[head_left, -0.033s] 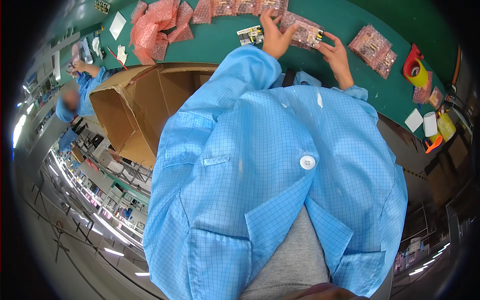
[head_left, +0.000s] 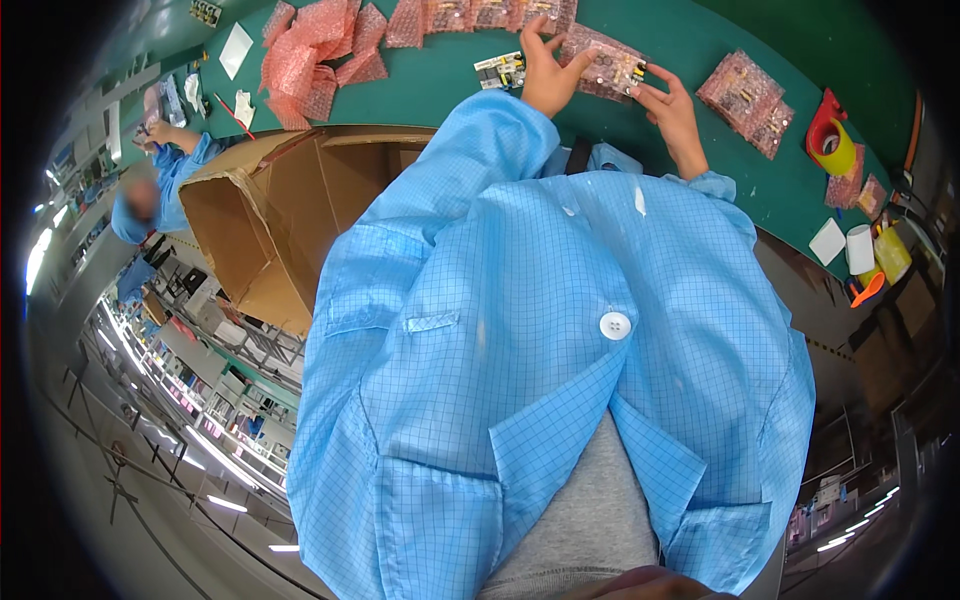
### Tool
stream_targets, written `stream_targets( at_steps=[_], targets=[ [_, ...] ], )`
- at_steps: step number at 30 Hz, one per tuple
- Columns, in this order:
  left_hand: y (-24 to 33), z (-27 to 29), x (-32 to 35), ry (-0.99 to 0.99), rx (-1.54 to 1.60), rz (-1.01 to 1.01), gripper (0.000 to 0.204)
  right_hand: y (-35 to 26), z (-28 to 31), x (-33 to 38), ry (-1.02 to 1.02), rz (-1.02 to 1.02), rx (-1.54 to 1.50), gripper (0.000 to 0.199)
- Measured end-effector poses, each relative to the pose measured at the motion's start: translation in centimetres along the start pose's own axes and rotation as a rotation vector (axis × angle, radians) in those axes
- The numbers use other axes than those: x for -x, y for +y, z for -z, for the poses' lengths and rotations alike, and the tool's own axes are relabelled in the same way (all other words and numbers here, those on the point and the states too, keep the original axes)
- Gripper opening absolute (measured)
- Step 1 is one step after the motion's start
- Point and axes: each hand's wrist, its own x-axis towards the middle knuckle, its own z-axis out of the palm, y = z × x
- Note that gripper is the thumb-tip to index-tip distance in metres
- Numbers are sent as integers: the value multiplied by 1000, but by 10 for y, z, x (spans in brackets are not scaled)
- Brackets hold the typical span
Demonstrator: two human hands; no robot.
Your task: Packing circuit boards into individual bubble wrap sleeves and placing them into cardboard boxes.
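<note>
A pink bubble-wrap bag lies over the green table in front of me, with a circuit board showing at its right end. My left hand is at the bag's left end, thumb and fingers curved around its edge. My right hand pinches the right end, where the board's parts stick out, between thumb and fingers. Just left of my left hand lies a bare circuit board with white and yellow parts. Further right rests a stack of bagged boards.
Loose pink bubble bags heap at the far left, beside a row of bagged boards. A red tape dispenser stands right. An open cardboard box is at my left. Another person in blue works beyond it.
My left hand has shifted very slightly to the left along the bag. My right hand looks unmoved.
</note>
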Motion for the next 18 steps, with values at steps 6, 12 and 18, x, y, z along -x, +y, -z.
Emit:
stream_targets(
  at_steps=[6, 12, 18],
  targets=[
    [35, 7, -7, -415, 159, 327, 64, -6, 0, -5, -175, 76, -77, 58],
    [36, 46, -14, -508, 1075, 1072, 59, -25, 5, -1, -360, 52, -78, 62],
    [32, 29, 7, -680, 771, 980, 43, -45, 2, 12, -443, 45, -83, 65]
  ],
)
